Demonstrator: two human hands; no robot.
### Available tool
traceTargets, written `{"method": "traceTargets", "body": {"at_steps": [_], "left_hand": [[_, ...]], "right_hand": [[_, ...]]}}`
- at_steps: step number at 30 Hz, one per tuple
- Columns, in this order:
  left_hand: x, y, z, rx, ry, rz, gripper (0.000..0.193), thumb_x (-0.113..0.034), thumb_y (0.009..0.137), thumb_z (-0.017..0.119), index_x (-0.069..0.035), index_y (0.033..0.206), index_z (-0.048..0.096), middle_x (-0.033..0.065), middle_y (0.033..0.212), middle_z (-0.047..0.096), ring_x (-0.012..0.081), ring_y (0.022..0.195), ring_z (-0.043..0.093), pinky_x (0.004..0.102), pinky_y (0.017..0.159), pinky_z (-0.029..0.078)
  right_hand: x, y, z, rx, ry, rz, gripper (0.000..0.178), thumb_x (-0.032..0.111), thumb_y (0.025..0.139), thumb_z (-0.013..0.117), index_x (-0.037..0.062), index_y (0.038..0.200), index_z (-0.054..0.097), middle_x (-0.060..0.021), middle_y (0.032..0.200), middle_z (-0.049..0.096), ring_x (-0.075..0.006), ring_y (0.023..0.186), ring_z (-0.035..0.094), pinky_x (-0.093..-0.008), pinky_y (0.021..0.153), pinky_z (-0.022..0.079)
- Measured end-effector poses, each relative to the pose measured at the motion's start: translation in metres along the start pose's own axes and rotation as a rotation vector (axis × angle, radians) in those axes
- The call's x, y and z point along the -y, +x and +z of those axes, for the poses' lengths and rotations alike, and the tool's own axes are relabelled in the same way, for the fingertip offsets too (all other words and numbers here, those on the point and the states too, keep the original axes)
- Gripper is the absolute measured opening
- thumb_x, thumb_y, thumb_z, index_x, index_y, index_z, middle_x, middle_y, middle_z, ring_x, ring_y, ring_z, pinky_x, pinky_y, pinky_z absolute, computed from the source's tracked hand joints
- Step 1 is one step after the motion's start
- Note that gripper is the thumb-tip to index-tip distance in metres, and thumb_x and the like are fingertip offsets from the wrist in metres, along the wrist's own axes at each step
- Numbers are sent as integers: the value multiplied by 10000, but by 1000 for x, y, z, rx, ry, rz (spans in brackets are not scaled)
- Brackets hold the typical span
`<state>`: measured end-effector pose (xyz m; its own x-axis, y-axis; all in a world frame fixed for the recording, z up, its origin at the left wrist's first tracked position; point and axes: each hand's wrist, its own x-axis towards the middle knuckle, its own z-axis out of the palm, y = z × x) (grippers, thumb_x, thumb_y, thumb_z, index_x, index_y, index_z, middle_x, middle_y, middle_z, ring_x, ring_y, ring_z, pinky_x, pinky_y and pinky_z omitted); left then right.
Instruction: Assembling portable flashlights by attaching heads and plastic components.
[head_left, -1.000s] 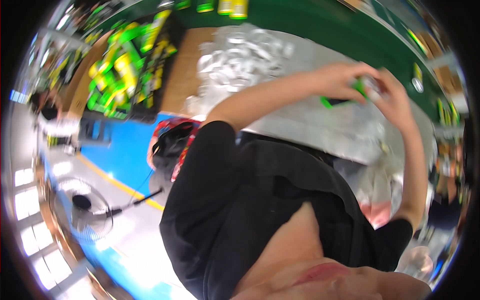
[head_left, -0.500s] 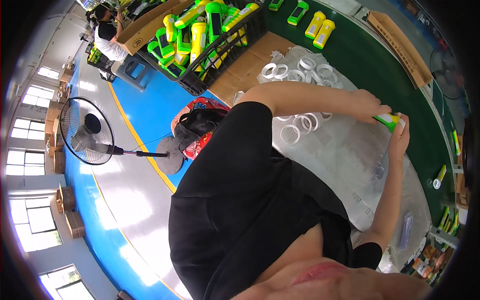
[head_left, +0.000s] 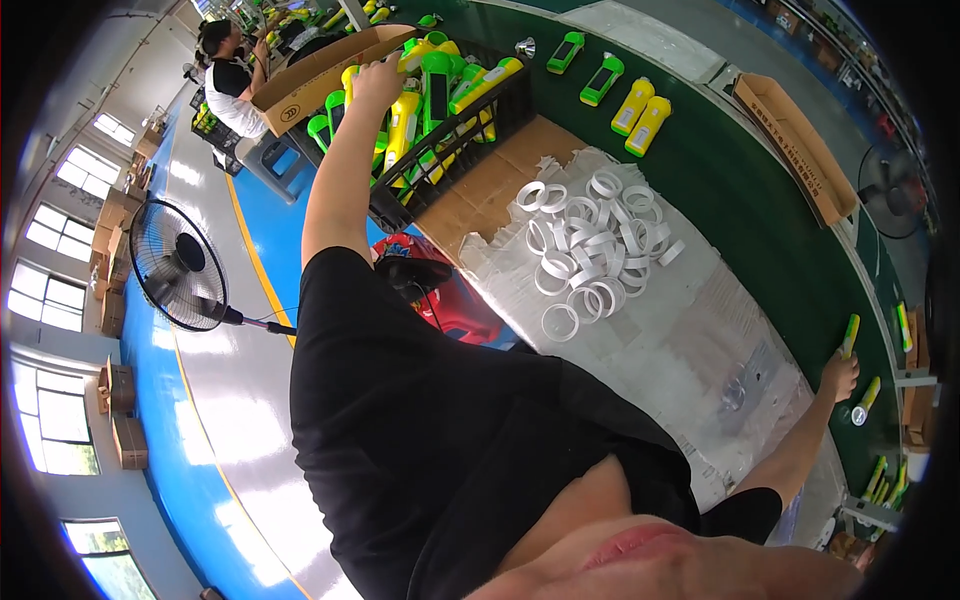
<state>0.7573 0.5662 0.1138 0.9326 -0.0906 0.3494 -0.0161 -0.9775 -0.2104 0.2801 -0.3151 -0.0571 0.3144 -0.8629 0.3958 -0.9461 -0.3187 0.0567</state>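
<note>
Black crate (head_left: pixel 512 108), one, under left hand (head_left: pixel 376 84); one flashlight (head_left: pixel 851 335) in right hand (head_left: pixel 840 377).

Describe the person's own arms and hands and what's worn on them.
Both arms have loose, plain black short sleeves, leaving the forearms bare. The left hand and right hand are ungloved; no watch or bracelet is visible.

The person wears a black top (head_left: pixel 430 400), of plain and dull cloth, which makes soft folds over the chest. The left sleeve (head_left: pixel 340 310) is short and rather wide; the right sleeve (head_left: pixel 755 515) is also black and short. Both the left hand (head_left: pixel 377 82) and the right hand (head_left: pixel 841 378) are bare.
</note>
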Motion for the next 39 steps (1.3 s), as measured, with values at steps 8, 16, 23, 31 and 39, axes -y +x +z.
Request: {"method": "traceTargets", "body": {"at_steps": [8, 16, 23, 31, 39], "left_hand": [[-111, -32, -66, -590, -741, 328, 425, -263, 905, 630, -211, 1318, 544, 187, 1095, 633, 378, 1018, 577, 477, 873, 466], [-292, -266, -110, 537, -1704, 797, 547, -116, 911, 671, -94, 1406, 441, 59, 1158, 570, 134, 1043, 547, 269, 850, 454], [-365, -321, -113, 1105, -2001, 701, 520, -351, 994, 544, 33, 1320, 410, 174, 1217, 593, 231, 1092, 601, 342, 902, 487], [-389, -324, -148, 1196, -2028, 1165, 443, -372, 1042, 384, -33, 1252, 576, 125, 1098, 662, 208, 1000, 621, 347, 837, 490], [-377, -335, -151, 284, -1707, 1815, 438, -376, 990, 386, -72, 1130, 668, 74, 1078, 678, 300, 1042, 604, 410, 943, 435]], "right_hand": [[159, -161, -205, 560, 1614, -548, 325, 85, 994, 430, 37, 1289, 558, -100, 1161, 642, -169, 967, 633, -293, 834, 513], [217, -298, -290, 775, 2038, -159, 466, 339, 927, 646, 0, 1225, 528, -132, 1126, 653, -215, 1045, 627, -340, 908, 490], [122, -355, -279, 688, 2132, 140, 354, 247, 873, 616, 28, 1132, 516, -108, 877, 617, -200, 803, 609, -324, 733, 478], [93, -392, -296, 1062, 1903, -266, 542, 438, 889, 616, 22, 1205, 475, -142, 973, 631, -200, 829, 635, -335, 782, 505], [90, -400, -285, 850, 1974, -118, 503, 444, 972, 523, 24, 1239, 451, -98, 968, 584, -188, 830, 602, -332, 736, 486]]}}
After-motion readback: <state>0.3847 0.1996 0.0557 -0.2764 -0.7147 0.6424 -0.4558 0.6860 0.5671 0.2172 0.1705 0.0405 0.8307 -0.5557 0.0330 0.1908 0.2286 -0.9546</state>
